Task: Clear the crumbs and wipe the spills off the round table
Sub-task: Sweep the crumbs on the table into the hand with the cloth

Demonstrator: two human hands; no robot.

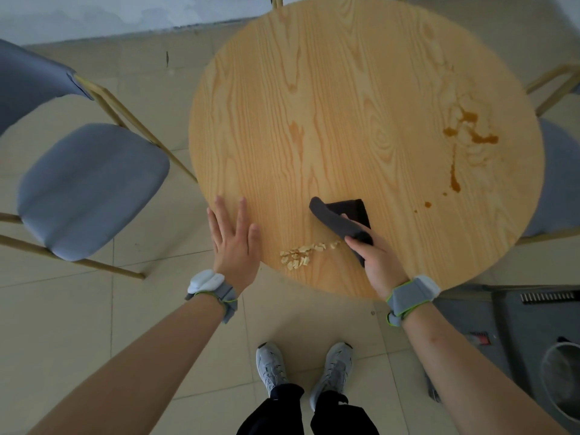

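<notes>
The crumb-clearing step looks in hand: the right hand [378, 262] has its grip closed on a folded dark cloth [343, 219] just right of the crumbs [301, 254], low centre on the round counter [345, 105]. The left hand [233, 240] lies flat and open at the counter's lower-left edge, holding nothing. Next likely calls for sweeping crumbs edgeward; the brown spill [467, 136] waits at right. Grey chairs [91, 189] flank the counter, obstructing nothing.

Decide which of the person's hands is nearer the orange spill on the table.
Right. The right hand, gripping the dark cloth, lies below-left of the spill; the left hand rests open at the table's left edge.
</notes>
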